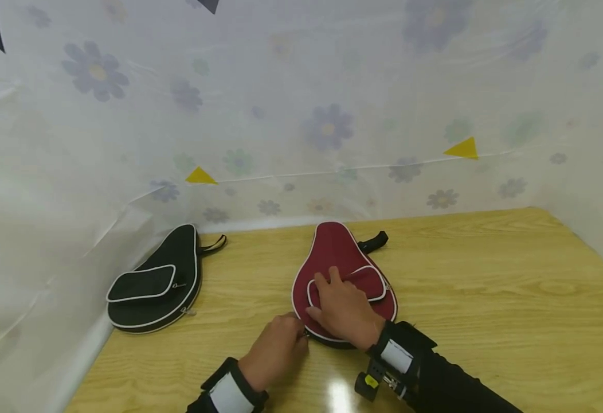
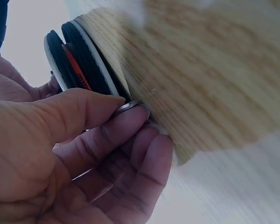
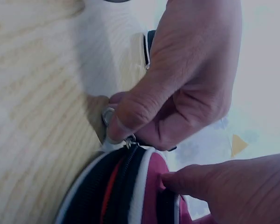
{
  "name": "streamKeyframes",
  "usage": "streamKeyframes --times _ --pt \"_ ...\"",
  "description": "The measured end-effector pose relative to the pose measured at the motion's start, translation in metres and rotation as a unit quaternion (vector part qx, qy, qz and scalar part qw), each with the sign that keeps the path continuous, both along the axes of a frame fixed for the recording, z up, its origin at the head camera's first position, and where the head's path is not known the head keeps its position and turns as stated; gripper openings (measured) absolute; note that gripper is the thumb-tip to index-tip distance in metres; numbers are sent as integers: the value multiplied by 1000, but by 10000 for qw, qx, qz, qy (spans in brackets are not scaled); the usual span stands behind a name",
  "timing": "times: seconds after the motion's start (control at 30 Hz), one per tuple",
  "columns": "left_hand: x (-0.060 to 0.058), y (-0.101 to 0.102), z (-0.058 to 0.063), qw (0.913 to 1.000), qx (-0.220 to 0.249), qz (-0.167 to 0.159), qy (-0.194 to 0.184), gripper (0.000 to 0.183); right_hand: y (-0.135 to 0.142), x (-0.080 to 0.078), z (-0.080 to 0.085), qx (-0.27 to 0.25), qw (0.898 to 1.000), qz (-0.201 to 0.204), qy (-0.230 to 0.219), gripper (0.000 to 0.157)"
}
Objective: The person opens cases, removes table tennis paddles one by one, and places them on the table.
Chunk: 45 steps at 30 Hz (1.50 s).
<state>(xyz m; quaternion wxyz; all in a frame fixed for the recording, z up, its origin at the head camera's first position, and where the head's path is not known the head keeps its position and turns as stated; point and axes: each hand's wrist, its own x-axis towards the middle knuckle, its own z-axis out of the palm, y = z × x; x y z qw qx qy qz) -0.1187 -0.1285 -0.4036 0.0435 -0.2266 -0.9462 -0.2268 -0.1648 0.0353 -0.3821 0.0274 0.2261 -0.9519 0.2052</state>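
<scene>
A dark red table tennis bat case [image 1: 332,246] with white piping lies flat on the table, its narrow end pointing away. My left hand [image 1: 277,349] is at its near left edge, pinching the metal zipper pull [image 2: 127,108] between thumb and forefinger. The case's side zip is parted there, and an orange-red strip [image 2: 76,65] shows between the rows of black teeth. My right hand [image 1: 347,310] rests over the small front pocket [image 1: 368,281], fingers spread and pressing on the fabric. The rest of the case's inside is hidden.
To the left, a black bat case [image 1: 177,258] of the same shape lies near the table's left edge. A black strap [image 1: 374,242] sticks out right of the red case. Behind the wooden table [image 1: 487,275] hangs a flowered sheet [image 1: 281,115].
</scene>
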Motion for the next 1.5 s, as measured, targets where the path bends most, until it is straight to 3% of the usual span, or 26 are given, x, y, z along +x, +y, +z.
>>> streamKeyframes --times 0.17,0.53,0.83,1.13,1.5 --pt "-1 0 1 9999 85 1 -110 33 2 -4 1 -82 9998 33 -171 50" --pt "-2 6 -1 9999 104 -61 -56 33 16 -7 5 -315 9962 398 -715 59" --pt "-1 8 3 9996 67 -31 -275 35 25 -14 5 -329 9913 894 -907 59" --pt "-2 7 4 9995 164 -91 -248 37 35 -19 6 -495 9851 1362 -924 56" --pt "-2 7 4 9995 105 -136 -250 37 39 -23 7 -367 9822 1530 -1028 45"
